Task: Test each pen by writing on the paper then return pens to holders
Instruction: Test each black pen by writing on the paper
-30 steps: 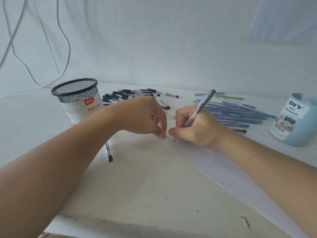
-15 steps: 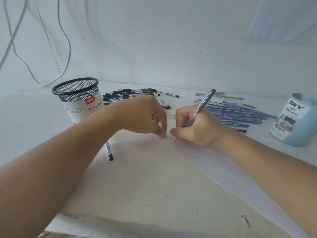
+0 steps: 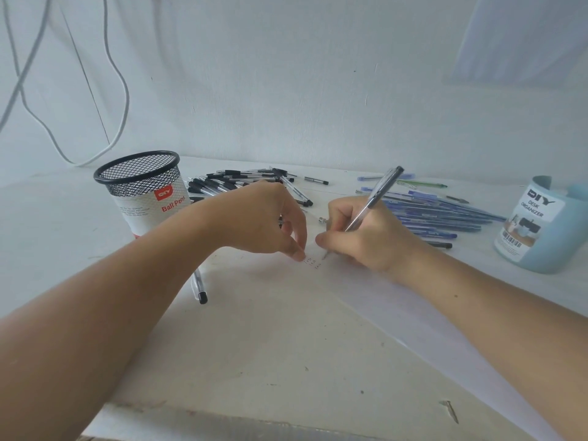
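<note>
1 mesh holder (image 3: pixel 140 178), 1 blue holder (image 3: pixel 549 253)

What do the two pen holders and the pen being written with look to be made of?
The black holder looks like dark-coated metal mesh: a see-through lattice. The pale blue holder is probably smooth matte plastic: even, dull surface. The pen in the right hand seems plastic: clear barrel, dark upper end.

One head-worn camera looks forward and down across the table (image 3: pixel 254 345) toward the wall (image 3: pixel 318 90). The left hand (image 3: pixel 267 218) and right hand (image 3: pixel 366 237) lie close below it.
</note>
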A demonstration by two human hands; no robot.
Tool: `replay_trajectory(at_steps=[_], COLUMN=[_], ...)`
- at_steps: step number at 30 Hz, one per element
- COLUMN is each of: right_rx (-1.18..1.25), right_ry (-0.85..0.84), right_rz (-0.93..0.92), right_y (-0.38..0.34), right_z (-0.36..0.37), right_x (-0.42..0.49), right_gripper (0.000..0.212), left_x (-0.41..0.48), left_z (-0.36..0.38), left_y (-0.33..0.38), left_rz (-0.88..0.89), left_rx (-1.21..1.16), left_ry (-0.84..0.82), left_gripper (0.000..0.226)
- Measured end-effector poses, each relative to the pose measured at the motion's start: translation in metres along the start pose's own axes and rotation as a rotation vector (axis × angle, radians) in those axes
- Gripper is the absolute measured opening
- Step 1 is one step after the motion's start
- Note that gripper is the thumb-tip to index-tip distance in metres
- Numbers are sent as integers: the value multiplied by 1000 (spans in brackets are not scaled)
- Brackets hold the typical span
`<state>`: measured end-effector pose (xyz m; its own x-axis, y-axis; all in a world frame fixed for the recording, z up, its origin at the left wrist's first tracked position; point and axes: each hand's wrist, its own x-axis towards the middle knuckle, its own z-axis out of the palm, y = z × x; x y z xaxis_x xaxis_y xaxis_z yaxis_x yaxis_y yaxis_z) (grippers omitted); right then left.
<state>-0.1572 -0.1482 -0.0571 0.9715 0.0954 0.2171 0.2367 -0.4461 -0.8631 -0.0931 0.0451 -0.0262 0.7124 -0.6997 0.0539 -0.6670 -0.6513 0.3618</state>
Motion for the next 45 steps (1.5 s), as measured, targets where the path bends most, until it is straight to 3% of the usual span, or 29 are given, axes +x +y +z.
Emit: replay_trajectory(at_steps=[5,8,11,12,14,17,22,30,38,45], right_rx=[552,577,587,567,458,290,181,-535,-816,-931], right_ry=[90,184,128,113,154,218,196,99,399,540], right_rz=[97,186,268,268,235,208,191,193,438,399], right_y=[-16,-21,-23,-21,-15,-12,-13,-23,14,43], right_z=[-13,-27,-35,-36,-36,-30,-29,-82,-158,-170], right_x=[0,4,4,4,5,5,3,-41,-146,-161], right_gripper=[8,31,16,23,35,35,34,21,20,7], left_x=[2,3,3,3,2,1,3,9,10,7], left_z=[3,6,7,7,6,8,19,26,30,29], left_y=[-1,0,4,5,7,7,15,8,11,12], left_rz=[14,27,56,64,71,100,152,122,77,82], left_rx=[9,25,33,33,35,57,72,60,81,69], left_ry=[14,14,-1,-9,-34,-41,91,157,171,167], left_gripper=[10,11,24,29,34,29,17,15,16,19])
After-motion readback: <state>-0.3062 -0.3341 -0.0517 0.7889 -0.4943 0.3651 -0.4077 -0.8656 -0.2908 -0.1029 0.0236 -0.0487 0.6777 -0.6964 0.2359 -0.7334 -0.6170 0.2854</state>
